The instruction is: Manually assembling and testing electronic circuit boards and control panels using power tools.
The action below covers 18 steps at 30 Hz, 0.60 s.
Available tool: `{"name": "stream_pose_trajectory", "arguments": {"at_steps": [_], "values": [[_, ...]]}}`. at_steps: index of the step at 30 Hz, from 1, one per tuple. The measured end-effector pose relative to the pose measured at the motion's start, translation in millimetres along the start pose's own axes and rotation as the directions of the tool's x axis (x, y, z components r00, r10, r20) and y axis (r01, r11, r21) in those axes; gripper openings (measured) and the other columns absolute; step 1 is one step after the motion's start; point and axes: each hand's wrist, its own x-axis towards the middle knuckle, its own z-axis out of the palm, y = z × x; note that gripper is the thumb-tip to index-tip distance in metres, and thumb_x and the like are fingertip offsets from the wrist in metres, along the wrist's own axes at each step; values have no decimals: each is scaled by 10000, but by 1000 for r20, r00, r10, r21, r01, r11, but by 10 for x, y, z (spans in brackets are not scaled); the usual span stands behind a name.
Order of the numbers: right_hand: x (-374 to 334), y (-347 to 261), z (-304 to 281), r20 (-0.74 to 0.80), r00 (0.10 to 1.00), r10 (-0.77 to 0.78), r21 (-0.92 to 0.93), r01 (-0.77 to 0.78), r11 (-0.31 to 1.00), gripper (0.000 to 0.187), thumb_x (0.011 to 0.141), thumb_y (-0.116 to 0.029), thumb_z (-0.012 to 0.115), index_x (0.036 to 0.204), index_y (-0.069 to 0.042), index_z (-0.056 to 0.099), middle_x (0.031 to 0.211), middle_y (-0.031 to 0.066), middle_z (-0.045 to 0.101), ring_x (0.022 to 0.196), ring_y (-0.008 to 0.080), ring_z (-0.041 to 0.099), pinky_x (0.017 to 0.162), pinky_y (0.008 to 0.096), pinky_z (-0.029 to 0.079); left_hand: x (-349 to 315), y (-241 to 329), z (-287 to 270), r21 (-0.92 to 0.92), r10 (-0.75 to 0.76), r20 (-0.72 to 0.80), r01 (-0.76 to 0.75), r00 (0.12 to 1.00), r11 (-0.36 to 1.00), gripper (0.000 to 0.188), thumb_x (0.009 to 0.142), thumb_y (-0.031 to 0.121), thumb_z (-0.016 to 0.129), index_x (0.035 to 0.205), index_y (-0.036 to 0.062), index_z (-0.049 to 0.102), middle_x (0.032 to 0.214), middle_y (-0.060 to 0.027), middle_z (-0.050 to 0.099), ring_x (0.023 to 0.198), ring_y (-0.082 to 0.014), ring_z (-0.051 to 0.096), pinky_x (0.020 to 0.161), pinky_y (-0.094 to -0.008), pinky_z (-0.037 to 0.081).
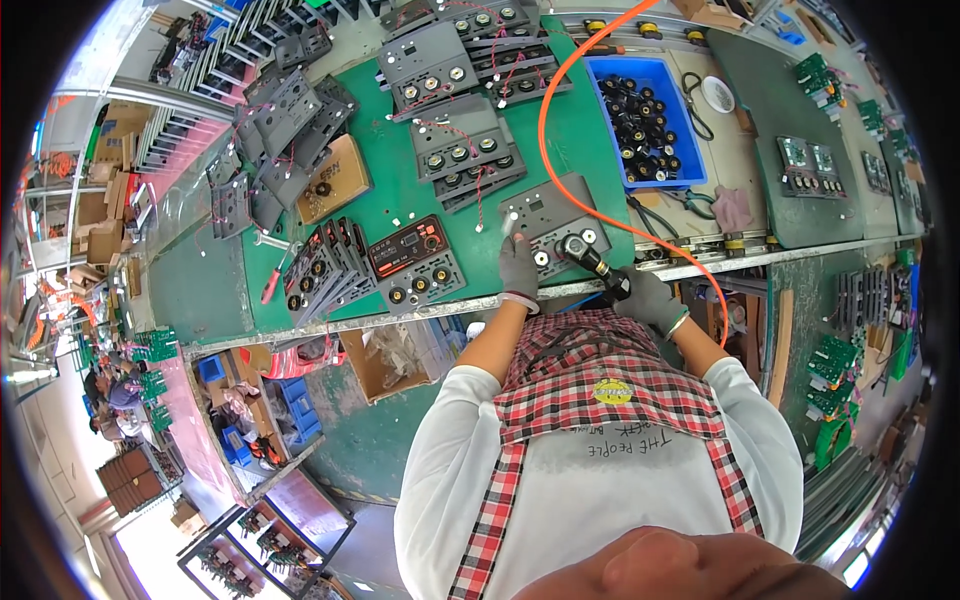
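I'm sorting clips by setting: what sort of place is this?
Probably an electronics assembly workshop: stacks of grey panels lie on a green bench, a blue bin holds small black round parts, and green circuit boards sit farther right.

L hand [518,270], gloved in grey, is near the ctr of view, slightly twd 1 o'clock; its fingers [514,248] point to 12 o'clock, w/ the tips too small to read. L wrist [520,300] is approx. straight, and the bare L forearm [492,343] runs up from the elbow twd 1 o'clock. R hand [652,302], also gloved in grey, is at 3 o'clock from ctr, its fingers curled in a grip. The bare R forearm [700,347] goes twd 10–11 o'clock, so both forearms lean inward. White sleeves [762,420] end near the bent elbows. Hands are apart.
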Motion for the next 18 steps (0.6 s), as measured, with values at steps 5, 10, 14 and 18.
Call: {"name": "stream_pose_trajectory", "arguments": {"at_steps": [5,10,14,18], "values": [[72,16,35,1,1000,-12,-47,12,999,547,601,-233,632,1098,-65,481,904,190,595,877,335,575,776,381,453,27,-66,15,15,-17,-13,17,1000,1000,385,876,309,412,955,-42,547,787,-222,572,714,-328,539,649,-388,409],[142,53,144,26,1000,15,-20,-14,1000,582,605,-249,647,1121,-44,471,945,189,593,906,329,570,802,373,453,-64,148,19,-77,-32,-24,30,999,997,378,874,311,415,948,-35,548,788,-232,572,714,-347,544,640,-395,410],[182,112,216,38,999,18,58,-20,998,587,596,-240,664,1115,-37,479,942,192,595,912,325,569,808,369,452,-36,123,27,-10,-93,-53,92,994,996,368,875,307,408,936,-29,547,783,-228,576,702,-355,550,623,-405,412],[159,66,205,41,998,38,76,-41,996,572,592,-238,668,1102,-46,495,947,193,594,908,324,570,802,366,452,-23,71,53,-39,-87,-77,84,993,996,364,876,301,403,920,-31,545,775,-227,574,684,-352,546,613,-412,409]]}}
